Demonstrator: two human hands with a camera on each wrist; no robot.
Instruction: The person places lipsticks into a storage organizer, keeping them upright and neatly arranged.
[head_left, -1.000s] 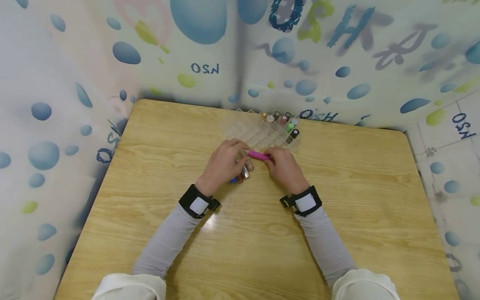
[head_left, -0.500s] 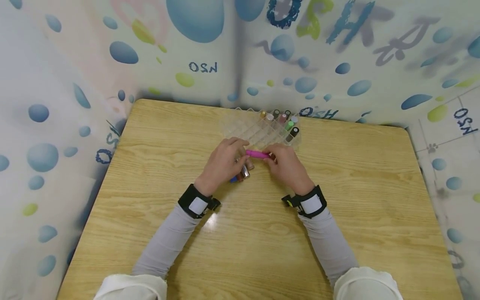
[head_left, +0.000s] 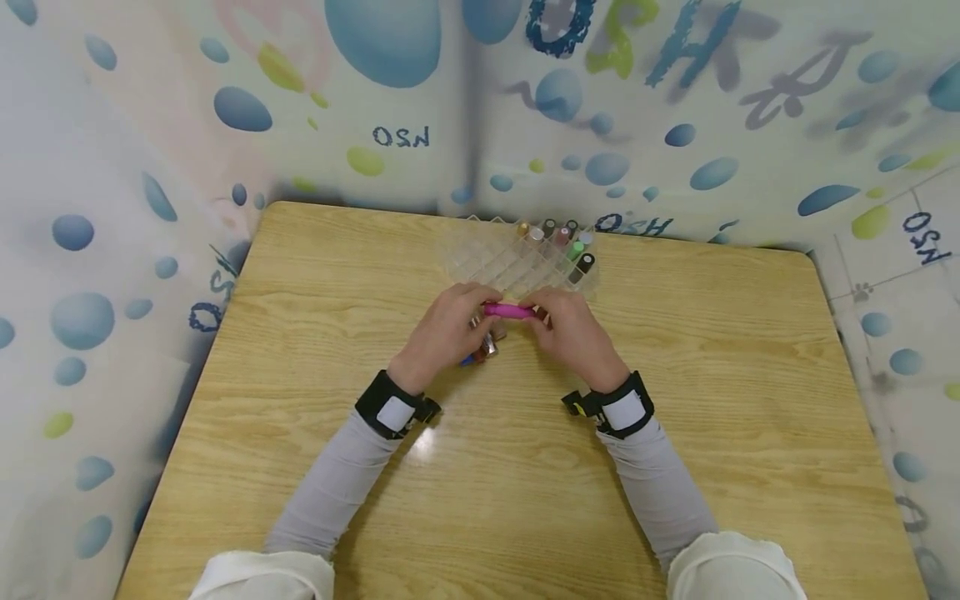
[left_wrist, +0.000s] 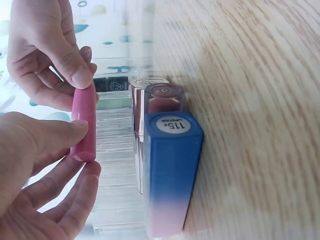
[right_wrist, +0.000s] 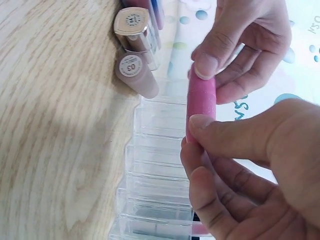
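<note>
A pink lipstick tube (head_left: pixel 508 311) lies level between both hands, in front of the clear rack. My left hand (head_left: pixel 442 329) pinches its left end between thumb and fingertips. At the right end, the thumb and fingers of my right hand (head_left: pixel 576 335) grip it. Below the left hand lie several cosmetics: a blue-and-pink lipstick case (left_wrist: pixel 172 165) labelled 115, a clear-capped brownish tube (left_wrist: pixel 164 97), a square gold-topped tube (right_wrist: pixel 132 24) and a beige tube (right_wrist: pixel 137 74) marked 03. The left hand partly hides them in the head view.
A clear rack with slanted compartments (head_left: pixel 480 254) stands at the table's back edge. Several tubes fill its right part, among them a green one (head_left: pixel 575 250) and a black-capped one (head_left: pixel 583 267). The wooden table (head_left: pixel 480 492) meets patterned walls behind and at the sides.
The pink lipstick tube has shifted slightly left and levelled out, its left end now between the left fingers. The right hand moved a little left with it. The loose cosmetics stay put.
</note>
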